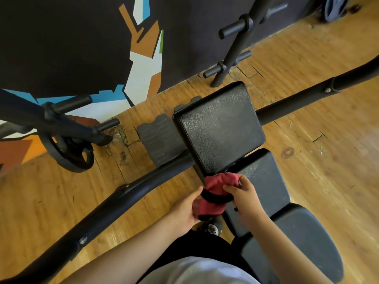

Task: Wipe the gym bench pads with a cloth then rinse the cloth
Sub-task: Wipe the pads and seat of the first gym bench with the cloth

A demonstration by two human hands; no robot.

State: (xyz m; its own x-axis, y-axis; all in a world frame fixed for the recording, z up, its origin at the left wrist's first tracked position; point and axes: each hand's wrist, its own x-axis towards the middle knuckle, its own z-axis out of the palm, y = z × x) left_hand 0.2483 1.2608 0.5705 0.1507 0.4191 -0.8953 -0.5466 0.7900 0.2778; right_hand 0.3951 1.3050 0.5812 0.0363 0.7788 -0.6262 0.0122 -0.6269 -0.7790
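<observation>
Below your chest, both your hands grip a crumpled red cloth with a black band (218, 184): your left hand (185, 212) curls round its near end, your right hand (245, 194) pinches its right side. The cloth sits at the near edge of the black textured vinyl back pad (219, 128), just beside the smooth dark seat pad (266, 181), above the wooden plank floor (328, 140).

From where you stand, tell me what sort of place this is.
Probably a gym: there is a padded bench, a weight plate on the left and a rack with pegs by the wall.
</observation>
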